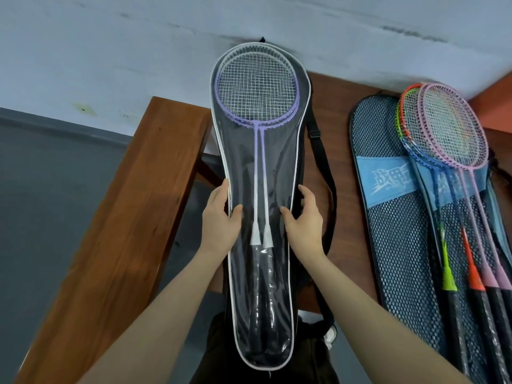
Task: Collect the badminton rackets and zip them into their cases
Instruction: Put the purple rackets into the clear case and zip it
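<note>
Wooden surface (116,217) carries clear case (260,300), long axis running away from body; left hand (221,217) & right hand (303,217) grip its sides, equally near. Rackets (256,87) inside.

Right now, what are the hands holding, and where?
Both hold the clear-fronted racket case by its side edges around mid-length: left hand on the left edge, right hand on the right, thumbs on the front.
</note>
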The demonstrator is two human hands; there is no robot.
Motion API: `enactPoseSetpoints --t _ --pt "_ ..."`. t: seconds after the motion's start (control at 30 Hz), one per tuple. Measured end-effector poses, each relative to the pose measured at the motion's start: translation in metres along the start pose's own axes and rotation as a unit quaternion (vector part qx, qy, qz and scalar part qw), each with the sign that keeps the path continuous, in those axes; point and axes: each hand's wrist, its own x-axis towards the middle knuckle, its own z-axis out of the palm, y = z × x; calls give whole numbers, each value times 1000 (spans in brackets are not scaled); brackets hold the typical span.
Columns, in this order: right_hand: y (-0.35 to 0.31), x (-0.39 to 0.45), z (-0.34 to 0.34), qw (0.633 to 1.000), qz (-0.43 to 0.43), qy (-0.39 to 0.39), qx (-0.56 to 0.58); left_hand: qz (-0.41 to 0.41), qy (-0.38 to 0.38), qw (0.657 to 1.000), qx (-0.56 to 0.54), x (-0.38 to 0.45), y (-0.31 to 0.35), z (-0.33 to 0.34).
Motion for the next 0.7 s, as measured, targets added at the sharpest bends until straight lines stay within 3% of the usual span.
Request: enactPoseSetpoints --t 0.27,0.37,0.5,0.7 --pt "20 -15 -17 999 -2 48 -22 8 -48 999 19 -5 7 16" --pt "19 -7 -16 993 -28 38 -105 17 -56 988 145 7 7 13" --pt "20 -4 -20 977 -47 11 -206 37 -68 942 326 11 14 8" --pt "24 -9 -51 971 -87 11 -221 89 -60 935 337 -9 39 25"
